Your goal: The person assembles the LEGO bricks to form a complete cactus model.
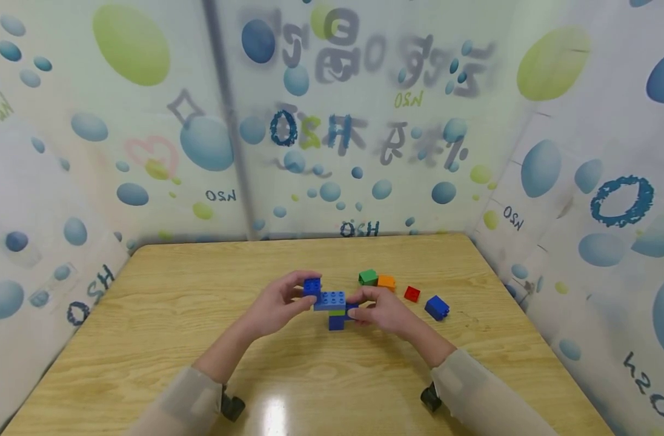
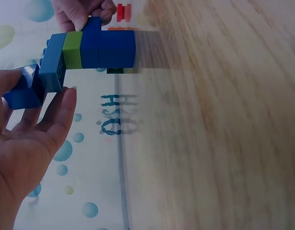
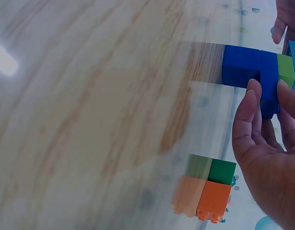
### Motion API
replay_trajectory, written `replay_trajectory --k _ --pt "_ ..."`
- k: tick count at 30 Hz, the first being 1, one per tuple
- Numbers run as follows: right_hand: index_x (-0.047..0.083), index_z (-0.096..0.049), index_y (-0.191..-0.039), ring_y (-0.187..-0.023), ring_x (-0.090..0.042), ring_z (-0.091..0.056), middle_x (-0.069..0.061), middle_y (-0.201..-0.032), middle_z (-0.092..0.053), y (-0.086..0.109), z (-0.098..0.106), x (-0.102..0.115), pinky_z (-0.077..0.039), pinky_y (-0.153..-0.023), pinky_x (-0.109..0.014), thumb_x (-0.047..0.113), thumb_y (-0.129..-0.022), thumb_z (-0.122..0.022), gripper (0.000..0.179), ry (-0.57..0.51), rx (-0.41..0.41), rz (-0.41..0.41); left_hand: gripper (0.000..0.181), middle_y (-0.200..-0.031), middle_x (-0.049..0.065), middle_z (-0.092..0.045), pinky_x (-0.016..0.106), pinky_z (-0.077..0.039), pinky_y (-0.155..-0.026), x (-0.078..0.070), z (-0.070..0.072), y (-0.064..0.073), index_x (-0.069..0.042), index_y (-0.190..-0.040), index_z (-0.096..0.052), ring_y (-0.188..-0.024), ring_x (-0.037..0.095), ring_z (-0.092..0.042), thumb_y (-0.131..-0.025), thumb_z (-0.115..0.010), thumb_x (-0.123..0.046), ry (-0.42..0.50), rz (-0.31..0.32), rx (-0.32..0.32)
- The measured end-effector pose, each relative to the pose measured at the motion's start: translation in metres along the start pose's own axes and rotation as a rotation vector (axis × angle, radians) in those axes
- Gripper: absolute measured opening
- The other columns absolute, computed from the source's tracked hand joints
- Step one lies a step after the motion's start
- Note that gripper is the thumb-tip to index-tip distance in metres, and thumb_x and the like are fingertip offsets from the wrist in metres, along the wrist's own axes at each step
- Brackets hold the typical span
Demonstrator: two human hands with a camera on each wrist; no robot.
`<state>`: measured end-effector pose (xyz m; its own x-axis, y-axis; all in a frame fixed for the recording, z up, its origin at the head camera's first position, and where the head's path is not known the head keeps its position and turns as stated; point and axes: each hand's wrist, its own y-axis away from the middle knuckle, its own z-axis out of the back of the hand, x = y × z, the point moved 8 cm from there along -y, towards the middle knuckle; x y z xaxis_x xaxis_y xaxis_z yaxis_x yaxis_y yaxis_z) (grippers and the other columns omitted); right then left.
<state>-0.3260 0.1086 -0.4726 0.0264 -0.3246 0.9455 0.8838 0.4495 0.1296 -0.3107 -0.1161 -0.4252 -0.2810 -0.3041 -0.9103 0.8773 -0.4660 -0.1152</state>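
Note:
A small stack of toy building blocks stands in the middle of the table. At its base is a dark blue block point(image 3: 241, 65), with a longer dark blue block point(image 2: 91, 44) above that juts out to the right. A lime green block point(image 2: 72, 50) and a light blue block point(image 1: 332, 301) follow higher up. On the light blue block's left end sits another dark blue block point(image 1: 312, 286), which my left hand point(image 1: 274, 307) pinches between thumb and fingers. My right hand point(image 1: 388, 312) pinches the jutting end of the longer dark blue block, thumb on top and fingers beneath.
Behind and right of the stack, a green block point(image 1: 368, 277) and an orange block point(image 1: 386, 282) lie side by side. A red block point(image 1: 412, 293) and a loose blue block point(image 1: 437, 307) lie farther right on the wooden table point(image 1: 201, 284). Patterned curtains point(image 1: 321, 151) surround the table.

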Motion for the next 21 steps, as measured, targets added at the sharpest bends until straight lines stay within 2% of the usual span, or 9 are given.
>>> replay_trajectory --k 5,12,21 --pt "0.0 -0.072 -0.129 -0.099 -0.028 -0.079 -0.02 -0.129 -0.067 0.001 0.0 0.001 -0.068 -0.091 -0.045 0.01 -0.105 -0.075 0.026 0.0 -0.008 -0.002 0.041 -0.139 0.018 -0.06 0.048 -0.066 -0.098 0.004 -0.003 -0.001 -0.021 -0.153 -0.059 -0.124 0.035 -0.072 -0.113 -0.065 -0.029 0.102 0.027 -0.017" --pt "0.0 -0.072 -0.128 -0.096 -0.027 -0.079 -0.02 -0.128 -0.067 0.002 -0.001 0.002 -0.069 -0.09 -0.044 0.01 -0.105 -0.074 0.025 0.01 -0.011 0.004 0.04 -0.135 0.02 -0.061 0.038 -0.068 -0.093 0.006 -0.008 0.001 -0.017 -0.151 -0.062 -0.113 0.028 -0.072 -0.113 -0.064 -0.031 0.202 0.05 -0.075" --pt "-0.001 -0.072 -0.127 -0.096 -0.025 -0.078 -0.021 -0.129 -0.067 0.001 -0.001 0.003 -0.069 -0.09 -0.042 0.009 -0.105 -0.074 0.025 0.01 -0.007 0.005 0.037 -0.133 0.018 -0.062 0.046 -0.067 -0.095 0.006 -0.011 0.001 -0.017 -0.149 -0.063 -0.112 0.027 -0.07 -0.113 -0.065 -0.027 0.234 0.053 -0.11"
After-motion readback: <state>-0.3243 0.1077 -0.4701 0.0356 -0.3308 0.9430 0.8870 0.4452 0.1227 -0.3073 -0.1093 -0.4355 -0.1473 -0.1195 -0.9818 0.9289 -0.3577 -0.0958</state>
